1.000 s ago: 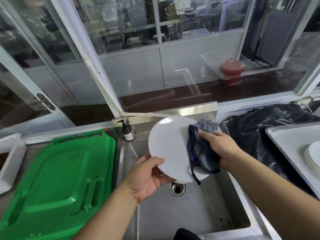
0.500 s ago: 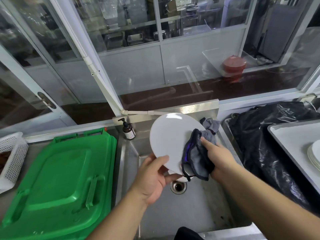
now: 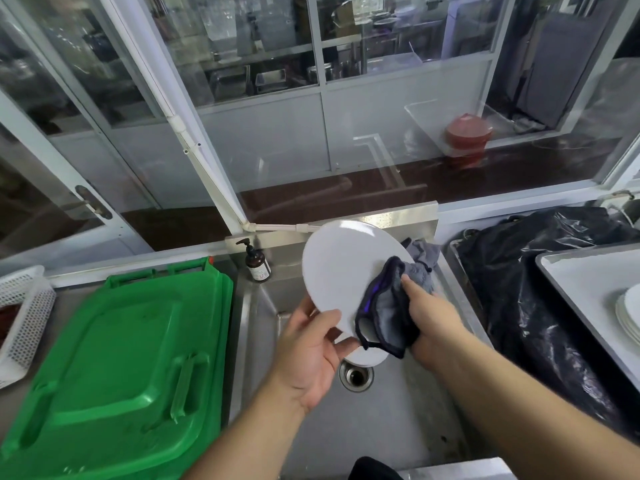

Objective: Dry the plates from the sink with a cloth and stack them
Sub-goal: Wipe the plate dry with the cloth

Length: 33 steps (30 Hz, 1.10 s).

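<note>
Left hand (image 3: 313,355) grips white plate (image 3: 343,271) by lower rim, thumb on face, tilted over sink (image 3: 398,427). Right hand (image 3: 433,317) pinches dark cloth (image 3: 384,317) against plate's right edge. Another plate (image 3: 367,356) below, above drain (image 3: 356,375). Green lid (image 3: 121,368) left, soap bottle (image 3: 257,263) behind, stacked plates (image 3: 628,317) on tray (image 3: 581,271) right.

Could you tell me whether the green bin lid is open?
No, the green bin lid lies shut and flat, left of the sink.
</note>
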Tool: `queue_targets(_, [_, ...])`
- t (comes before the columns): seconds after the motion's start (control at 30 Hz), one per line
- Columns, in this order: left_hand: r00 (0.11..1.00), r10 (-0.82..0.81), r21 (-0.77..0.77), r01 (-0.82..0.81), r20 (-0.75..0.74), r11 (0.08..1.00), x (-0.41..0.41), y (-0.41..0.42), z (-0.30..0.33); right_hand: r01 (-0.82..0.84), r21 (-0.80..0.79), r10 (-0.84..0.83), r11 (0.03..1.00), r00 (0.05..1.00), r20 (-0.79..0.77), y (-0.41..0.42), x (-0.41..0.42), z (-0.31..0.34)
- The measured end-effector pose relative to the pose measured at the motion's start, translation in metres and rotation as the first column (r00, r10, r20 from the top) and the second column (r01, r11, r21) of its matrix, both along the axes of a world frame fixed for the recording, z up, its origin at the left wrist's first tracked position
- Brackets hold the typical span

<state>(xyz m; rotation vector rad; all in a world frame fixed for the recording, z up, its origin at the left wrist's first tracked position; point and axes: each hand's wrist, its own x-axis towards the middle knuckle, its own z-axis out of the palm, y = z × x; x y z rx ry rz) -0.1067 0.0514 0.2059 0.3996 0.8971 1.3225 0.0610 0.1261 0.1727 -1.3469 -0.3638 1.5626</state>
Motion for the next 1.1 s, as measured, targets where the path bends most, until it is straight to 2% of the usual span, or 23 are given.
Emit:
queue_targets(0.13, [0.999,0.035,0.005,-0.034,-0.042,0.999,0.017,-0.010,-0.009,0.043,-0.047,-0.047,0.998,0.995,-0.084,-0.017,-0.010,-0.013])
queue_targets(0.23, [0.998,-0.012,-0.025,0.011,-0.054,1.000,0.009,-0.012,-0.011,-0.003,-0.020,0.003,1.000,1.000,-0.030,-0.013,-0.001,-0.010])
queue_targets(0.37, [0.992,-0.046,-0.117,0.032,-0.119,0.993,-0.023,-0.002,0.001,-0.151,0.034,0.149,0.988,0.987,0.059,0.000,0.015,0.009])
queue_targets(0.5, [0.982,-0.143,-0.090,0.133,-0.121,0.987,-0.054,0.004,0.010,-0.258,0.089,0.246,0.962,0.961,0.126,0.011,0.023,0.026])
queue_targets(0.57, [0.985,-0.154,-0.048,0.151,-0.078,0.987,-0.054,0.003,0.012,-0.239,0.096,0.226,0.966,0.966,0.121,0.013,0.019,0.027])
queue_targets(0.67, [0.993,-0.115,0.009,0.115,-0.027,0.993,-0.043,0.003,0.011,-0.114,0.045,0.111,0.993,0.992,0.060,0.014,0.009,0.022])
queue_targets(0.83, [0.999,0.032,0.052,-0.031,-0.029,0.998,-0.003,0.000,0.001,0.022,-0.059,-0.025,0.998,0.998,-0.049,0.000,-0.016,0.006])
queue_targets(0.93, [0.998,0.056,0.063,-0.053,-0.041,0.997,0.009,-0.007,-0.005,0.025,-0.079,-0.030,0.997,0.998,-0.056,-0.009,-0.021,0.002])
queue_targets(1.1, [0.999,-0.039,0.048,0.040,-0.018,0.998,-0.011,-0.008,-0.001,-0.069,-0.062,0.071,0.996,0.997,0.025,-0.005,-0.005,0.015])
